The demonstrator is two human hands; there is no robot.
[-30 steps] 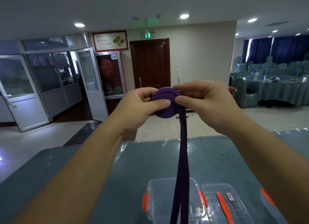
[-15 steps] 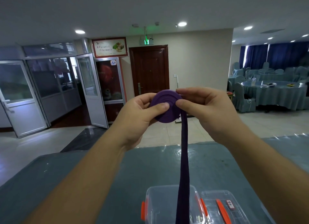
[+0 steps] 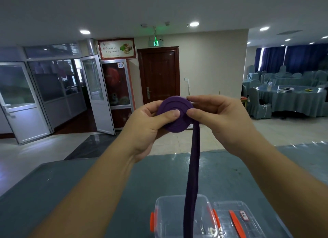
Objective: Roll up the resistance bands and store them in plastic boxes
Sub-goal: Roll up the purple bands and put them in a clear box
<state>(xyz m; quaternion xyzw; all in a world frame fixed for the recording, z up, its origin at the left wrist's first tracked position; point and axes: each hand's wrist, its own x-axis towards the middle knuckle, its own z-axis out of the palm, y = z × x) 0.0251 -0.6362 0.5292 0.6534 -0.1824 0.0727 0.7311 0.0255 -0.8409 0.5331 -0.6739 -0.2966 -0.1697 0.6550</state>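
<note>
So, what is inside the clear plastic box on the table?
Through the clear box no band can be made out inside. The hanging purple band crosses in front and covers its middle, and the frame cuts off its near part.

I count one purple resistance band [image 3: 192, 170], part of it wound into one flat coil [image 3: 174, 113] and one loose tail hanging down from it. Two hands are on that coil: my left hand [image 3: 147, 126] and my right hand [image 3: 218, 119], each pinching it with its fingers. On the one worktop [image 3: 71, 193] in front of me I count two clear plastic boxes: one open box [image 3: 168, 220] with two orange latches, and a second box [image 3: 248, 220] just beside it to the right. Behind, I count one brown door [image 3: 158, 74] and one framed sign [image 3: 117, 48] on the wall.
</note>
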